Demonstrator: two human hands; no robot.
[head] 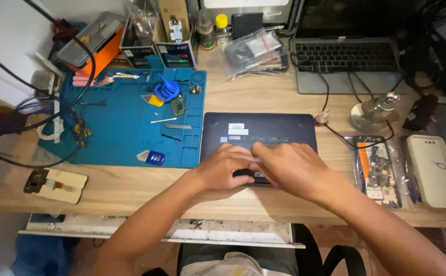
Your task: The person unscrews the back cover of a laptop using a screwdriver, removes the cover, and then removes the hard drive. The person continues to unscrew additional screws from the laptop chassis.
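A dark laptop [259,128] lies bottom side up on the wooden desk [131,186], in front of me. My left hand [223,168] and my right hand [292,168] both rest on its near edge, fingertips meeting over a small dark part there. The fingers press flat on the case; I cannot tell whether either hand pinches anything.
A blue work mat [121,138] with small tools and a blue suction cup [167,91] lies to the left. An open laptop [345,56] stands at the back right. A disassembled phone [379,171], a white phone case [432,171], cables and boxes crowd the desk.
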